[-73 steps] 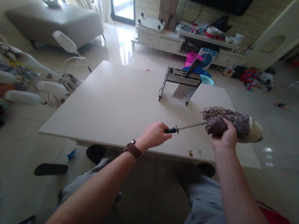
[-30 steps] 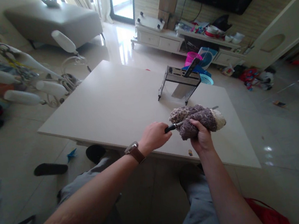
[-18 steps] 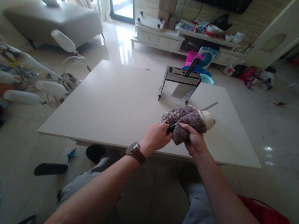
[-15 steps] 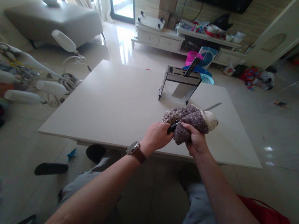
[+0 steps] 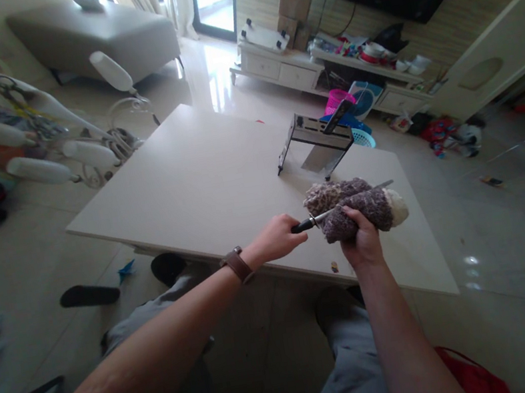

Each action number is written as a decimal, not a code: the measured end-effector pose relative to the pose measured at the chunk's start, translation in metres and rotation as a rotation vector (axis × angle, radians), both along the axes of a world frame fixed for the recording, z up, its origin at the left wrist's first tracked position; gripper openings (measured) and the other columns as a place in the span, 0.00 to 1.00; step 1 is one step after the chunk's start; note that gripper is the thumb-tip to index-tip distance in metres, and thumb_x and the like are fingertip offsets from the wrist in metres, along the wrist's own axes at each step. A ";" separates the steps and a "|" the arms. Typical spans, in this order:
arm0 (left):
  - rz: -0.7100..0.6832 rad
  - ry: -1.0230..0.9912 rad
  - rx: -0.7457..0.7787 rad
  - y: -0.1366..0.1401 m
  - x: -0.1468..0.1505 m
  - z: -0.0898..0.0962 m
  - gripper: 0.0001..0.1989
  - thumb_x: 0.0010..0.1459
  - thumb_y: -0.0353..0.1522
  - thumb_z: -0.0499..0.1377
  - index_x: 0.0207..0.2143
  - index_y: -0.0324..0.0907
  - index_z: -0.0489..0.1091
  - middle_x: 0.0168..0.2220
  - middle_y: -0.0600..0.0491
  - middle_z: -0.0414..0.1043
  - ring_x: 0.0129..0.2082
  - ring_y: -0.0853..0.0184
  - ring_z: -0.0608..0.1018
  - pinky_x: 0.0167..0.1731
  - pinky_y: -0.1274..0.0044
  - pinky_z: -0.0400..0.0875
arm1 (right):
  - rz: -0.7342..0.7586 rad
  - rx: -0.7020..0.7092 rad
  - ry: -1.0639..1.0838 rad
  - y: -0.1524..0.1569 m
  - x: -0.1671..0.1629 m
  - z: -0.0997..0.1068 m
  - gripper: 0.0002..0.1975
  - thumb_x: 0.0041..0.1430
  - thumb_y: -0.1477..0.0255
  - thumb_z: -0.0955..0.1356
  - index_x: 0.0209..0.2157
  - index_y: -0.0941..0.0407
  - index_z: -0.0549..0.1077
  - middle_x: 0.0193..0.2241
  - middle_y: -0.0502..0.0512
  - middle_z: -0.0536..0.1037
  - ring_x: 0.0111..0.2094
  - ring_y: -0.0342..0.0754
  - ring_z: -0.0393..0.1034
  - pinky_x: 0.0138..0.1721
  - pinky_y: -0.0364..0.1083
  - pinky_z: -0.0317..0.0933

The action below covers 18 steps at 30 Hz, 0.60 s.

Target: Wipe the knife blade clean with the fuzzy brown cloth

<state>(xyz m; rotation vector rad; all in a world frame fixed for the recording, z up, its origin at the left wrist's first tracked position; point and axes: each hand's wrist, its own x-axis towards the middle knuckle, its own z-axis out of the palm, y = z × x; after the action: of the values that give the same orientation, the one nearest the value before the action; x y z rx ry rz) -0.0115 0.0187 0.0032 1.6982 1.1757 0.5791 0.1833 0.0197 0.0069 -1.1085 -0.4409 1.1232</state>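
My left hand (image 5: 282,233) grips the black handle (image 5: 304,225) of a long thin steel blade, which points to the right. Around the blade lies a thick, fuzzy grey-brown cloth (image 5: 358,206) with a cream end, folded in two lobes. My right hand (image 5: 362,236) squeezes this cloth from below, thumb on top. The blade's middle is hidden in the folds; its silver tip (image 5: 385,183) sticks out beyond them. Both hands are over the front right of the white table (image 5: 178,177).
A metal-framed stand with a black handle (image 5: 315,136) rises behind the cloth. Near the table's front edge is a small brownish thing (image 5: 334,267). Beyond the table are pink (image 5: 338,100) and light blue baskets (image 5: 363,138). White lamp-like shades (image 5: 111,73) hang at the left.
My right hand and the cloth have slid right along the blade, baring its part by the handle. My left hand has stayed nearly in place; my wrist has turned, hiding the watch face.
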 end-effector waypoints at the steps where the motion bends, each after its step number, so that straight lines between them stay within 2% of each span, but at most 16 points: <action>1: -0.018 -0.055 -0.032 0.001 0.000 -0.001 0.14 0.55 0.37 0.58 0.20 0.41 0.64 0.18 0.59 0.56 0.21 0.73 0.60 0.24 0.75 0.50 | 0.035 -0.012 0.000 -0.002 -0.003 0.001 0.21 0.36 0.74 0.80 0.37 0.56 0.78 0.35 0.47 0.83 0.37 0.44 0.78 0.39 0.43 0.76; 6: -0.086 -0.278 -0.222 0.001 0.001 -0.001 0.12 0.51 0.37 0.61 0.22 0.41 0.65 0.19 0.59 0.58 0.20 0.74 0.59 0.21 0.77 0.50 | 0.153 -0.022 -0.039 -0.014 -0.022 0.005 0.20 0.34 0.74 0.81 0.33 0.57 0.80 0.35 0.50 0.84 0.37 0.46 0.78 0.40 0.45 0.76; 11: -0.092 -0.414 -0.462 -0.002 0.004 0.000 0.11 0.46 0.34 0.61 0.19 0.44 0.59 0.15 0.61 0.54 0.15 0.76 0.56 0.17 0.78 0.46 | 0.175 -0.021 -0.086 -0.014 -0.024 0.003 0.21 0.33 0.74 0.82 0.34 0.57 0.81 0.35 0.51 0.84 0.39 0.50 0.79 0.44 0.50 0.77; 14: -0.104 -0.456 -0.492 -0.002 0.004 0.000 0.12 0.46 0.33 0.61 0.19 0.44 0.58 0.14 0.61 0.53 0.14 0.77 0.55 0.16 0.79 0.45 | 0.110 -0.026 -0.113 -0.013 -0.024 -0.001 0.23 0.30 0.74 0.83 0.34 0.57 0.80 0.34 0.50 0.84 0.40 0.51 0.80 0.45 0.51 0.78; 18: -0.129 -0.417 -0.434 0.001 0.003 0.001 0.13 0.50 0.36 0.61 0.19 0.43 0.60 0.15 0.60 0.56 0.14 0.76 0.57 0.16 0.79 0.47 | 0.028 -0.009 -0.160 -0.011 -0.024 -0.005 0.25 0.31 0.73 0.83 0.36 0.57 0.80 0.36 0.51 0.84 0.43 0.53 0.80 0.47 0.53 0.78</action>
<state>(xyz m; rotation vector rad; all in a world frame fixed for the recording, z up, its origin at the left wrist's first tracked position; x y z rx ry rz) -0.0087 0.0196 0.0039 1.2002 0.8123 0.5205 0.1597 0.0091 0.0017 -1.2085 -0.5779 1.0660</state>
